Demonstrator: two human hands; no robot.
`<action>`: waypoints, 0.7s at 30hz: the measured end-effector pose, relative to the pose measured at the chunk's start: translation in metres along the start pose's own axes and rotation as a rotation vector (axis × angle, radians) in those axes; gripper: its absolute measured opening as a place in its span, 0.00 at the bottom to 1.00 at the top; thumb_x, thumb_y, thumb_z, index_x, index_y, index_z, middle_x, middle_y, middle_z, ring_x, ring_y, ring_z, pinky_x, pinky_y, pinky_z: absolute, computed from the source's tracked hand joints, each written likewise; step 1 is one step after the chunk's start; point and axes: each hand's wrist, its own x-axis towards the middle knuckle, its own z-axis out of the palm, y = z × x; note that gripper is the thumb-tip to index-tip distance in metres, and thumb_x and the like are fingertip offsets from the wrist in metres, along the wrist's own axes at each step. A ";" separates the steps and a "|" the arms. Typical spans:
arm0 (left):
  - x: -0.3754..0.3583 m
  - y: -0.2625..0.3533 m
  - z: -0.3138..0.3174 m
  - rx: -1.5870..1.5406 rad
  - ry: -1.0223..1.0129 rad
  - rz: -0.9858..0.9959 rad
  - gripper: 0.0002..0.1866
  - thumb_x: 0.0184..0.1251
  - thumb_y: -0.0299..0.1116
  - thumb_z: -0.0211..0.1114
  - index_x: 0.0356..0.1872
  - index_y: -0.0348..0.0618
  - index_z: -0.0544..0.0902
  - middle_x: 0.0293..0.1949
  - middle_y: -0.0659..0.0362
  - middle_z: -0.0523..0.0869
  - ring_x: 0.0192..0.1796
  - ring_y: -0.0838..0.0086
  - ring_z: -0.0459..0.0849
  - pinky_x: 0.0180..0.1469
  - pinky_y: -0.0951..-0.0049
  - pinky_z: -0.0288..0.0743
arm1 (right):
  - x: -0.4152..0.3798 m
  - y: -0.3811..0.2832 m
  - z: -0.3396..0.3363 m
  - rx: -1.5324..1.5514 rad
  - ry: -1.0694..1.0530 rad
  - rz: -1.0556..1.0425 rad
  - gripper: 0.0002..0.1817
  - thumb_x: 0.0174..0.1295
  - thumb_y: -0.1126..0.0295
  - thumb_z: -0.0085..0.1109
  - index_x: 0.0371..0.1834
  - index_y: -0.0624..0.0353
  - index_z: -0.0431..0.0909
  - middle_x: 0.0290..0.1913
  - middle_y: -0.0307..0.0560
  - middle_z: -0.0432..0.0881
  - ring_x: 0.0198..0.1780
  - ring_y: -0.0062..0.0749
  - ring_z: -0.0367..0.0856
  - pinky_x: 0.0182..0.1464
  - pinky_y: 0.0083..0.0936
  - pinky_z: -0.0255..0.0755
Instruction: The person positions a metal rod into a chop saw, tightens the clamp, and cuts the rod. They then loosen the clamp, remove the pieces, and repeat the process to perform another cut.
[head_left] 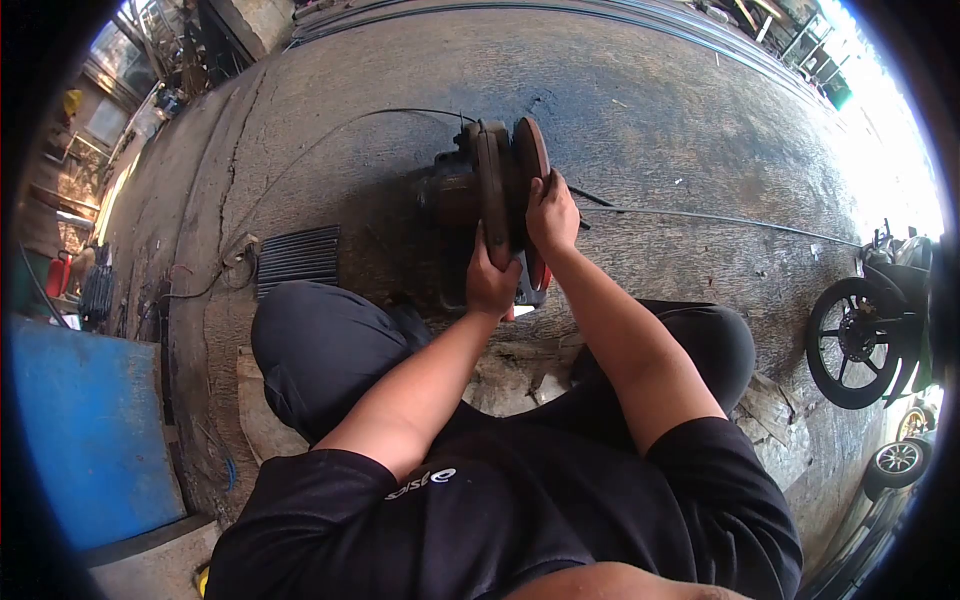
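Left hand (494, 284) and right hand (553, 215) reach forward, close together.

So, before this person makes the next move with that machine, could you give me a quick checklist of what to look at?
1. Right hand placed: ok. The right hand is against the disc.
2. Left hand placed: ok. The left hand touches the lower part of the machine.
3. Hands protected: not ok. Both are bare.
4. Power disconnected: cannot tell. A cable runs leftward across the floor, but no plug can be made out.
5. Disc undamaged: cannot tell. Its face is mostly turned away or covered.
6. Motorcycle clear: ok. The motorcycle stands well apart, at the right.
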 end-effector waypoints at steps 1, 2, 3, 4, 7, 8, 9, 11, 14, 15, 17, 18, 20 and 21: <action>0.000 0.000 0.000 0.000 0.000 0.000 0.43 0.47 0.32 0.63 0.69 0.38 0.56 0.58 0.40 0.74 0.59 0.50 0.75 0.60 0.62 0.69 | 0.000 0.000 0.000 0.000 0.000 0.000 0.24 0.68 0.56 0.43 0.58 0.64 0.67 0.50 0.60 0.78 0.49 0.56 0.78 0.49 0.43 0.72; 0.000 0.000 0.000 0.005 0.013 0.032 0.43 0.47 0.31 0.62 0.69 0.38 0.56 0.58 0.40 0.74 0.59 0.50 0.75 0.60 0.63 0.69 | 0.000 0.000 -0.001 0.006 -0.003 -0.001 0.24 0.68 0.56 0.43 0.58 0.64 0.67 0.50 0.60 0.78 0.49 0.57 0.78 0.49 0.43 0.72; 0.000 -0.001 0.001 0.010 0.025 0.064 0.43 0.47 0.31 0.62 0.69 0.38 0.56 0.58 0.40 0.74 0.59 0.50 0.75 0.60 0.63 0.69 | 0.000 -0.001 -0.001 0.012 -0.007 -0.002 0.24 0.68 0.56 0.43 0.58 0.64 0.67 0.50 0.60 0.78 0.49 0.57 0.78 0.48 0.43 0.72; 0.000 -0.001 0.001 0.010 0.025 0.064 0.43 0.47 0.31 0.62 0.69 0.38 0.56 0.58 0.40 0.74 0.59 0.50 0.75 0.60 0.63 0.69 | 0.000 -0.002 -0.002 0.012 -0.007 -0.002 0.24 0.68 0.56 0.43 0.58 0.64 0.67 0.50 0.60 0.78 0.49 0.57 0.78 0.48 0.43 0.72; 0.000 -0.002 0.001 0.025 0.023 0.051 0.43 0.47 0.30 0.62 0.69 0.38 0.56 0.58 0.40 0.74 0.59 0.51 0.75 0.60 0.63 0.69 | 0.000 -0.002 -0.002 -0.001 -0.010 0.005 0.24 0.68 0.56 0.43 0.58 0.64 0.67 0.50 0.60 0.78 0.49 0.57 0.78 0.48 0.44 0.72; 0.000 -0.001 0.001 0.010 0.013 0.032 0.43 0.47 0.30 0.62 0.69 0.37 0.56 0.58 0.40 0.73 0.59 0.50 0.75 0.60 0.63 0.68 | 0.000 -0.001 -0.002 -0.004 -0.007 0.006 0.24 0.68 0.56 0.43 0.58 0.64 0.67 0.50 0.60 0.78 0.49 0.57 0.78 0.48 0.44 0.72; 0.000 -0.001 0.001 -0.004 0.003 0.013 0.43 0.47 0.30 0.62 0.69 0.37 0.56 0.58 0.40 0.73 0.60 0.50 0.75 0.61 0.63 0.68 | 0.000 -0.002 -0.002 -0.007 -0.004 0.008 0.24 0.68 0.56 0.43 0.58 0.64 0.67 0.50 0.61 0.78 0.49 0.57 0.78 0.48 0.43 0.72; -0.001 -0.001 0.000 -0.007 0.005 0.023 0.43 0.47 0.30 0.62 0.69 0.37 0.56 0.58 0.40 0.73 0.60 0.50 0.75 0.61 0.63 0.68 | 0.000 -0.002 -0.002 -0.006 -0.011 0.012 0.24 0.68 0.56 0.43 0.58 0.64 0.67 0.50 0.61 0.78 0.49 0.57 0.78 0.49 0.43 0.72; 0.000 -0.001 0.000 -0.001 0.012 0.048 0.43 0.47 0.30 0.62 0.69 0.36 0.56 0.58 0.39 0.73 0.60 0.50 0.75 0.61 0.63 0.68 | 0.000 -0.002 -0.002 -0.001 -0.018 0.015 0.24 0.68 0.56 0.43 0.58 0.64 0.67 0.51 0.61 0.78 0.49 0.57 0.78 0.49 0.43 0.72; 0.000 -0.001 0.000 0.008 0.017 0.063 0.43 0.47 0.30 0.62 0.69 0.35 0.56 0.58 0.39 0.73 0.59 0.50 0.75 0.61 0.63 0.68 | 0.000 -0.002 -0.002 0.001 -0.020 0.015 0.24 0.68 0.56 0.43 0.58 0.64 0.67 0.51 0.60 0.78 0.49 0.57 0.78 0.49 0.43 0.72; 0.000 -0.001 0.000 0.002 0.010 0.050 0.43 0.47 0.30 0.62 0.69 0.35 0.56 0.58 0.39 0.73 0.59 0.50 0.75 0.61 0.63 0.68 | 0.000 -0.002 -0.002 0.002 -0.022 0.016 0.24 0.68 0.56 0.43 0.58 0.64 0.67 0.51 0.60 0.77 0.49 0.56 0.78 0.49 0.43 0.72; 0.000 0.000 0.000 -0.005 0.004 0.037 0.43 0.47 0.31 0.62 0.69 0.35 0.56 0.58 0.39 0.73 0.59 0.50 0.75 0.61 0.63 0.68 | 0.000 -0.001 -0.002 0.002 -0.023 0.018 0.24 0.68 0.56 0.43 0.58 0.64 0.67 0.51 0.60 0.77 0.50 0.56 0.78 0.49 0.43 0.72; -0.001 0.000 0.000 -0.003 0.009 0.048 0.43 0.47 0.31 0.62 0.69 0.35 0.56 0.58 0.39 0.73 0.60 0.50 0.74 0.61 0.63 0.68 | 0.000 -0.001 -0.002 0.000 -0.024 0.018 0.24 0.68 0.56 0.43 0.58 0.64 0.67 0.51 0.60 0.77 0.50 0.56 0.78 0.49 0.43 0.72; -0.001 0.000 0.000 -0.001 0.013 0.059 0.43 0.47 0.31 0.62 0.69 0.35 0.56 0.58 0.39 0.73 0.60 0.50 0.74 0.61 0.63 0.68 | 0.000 -0.001 -0.002 -0.001 -0.024 0.018 0.24 0.68 0.56 0.42 0.58 0.64 0.67 0.51 0.60 0.77 0.50 0.56 0.77 0.50 0.43 0.72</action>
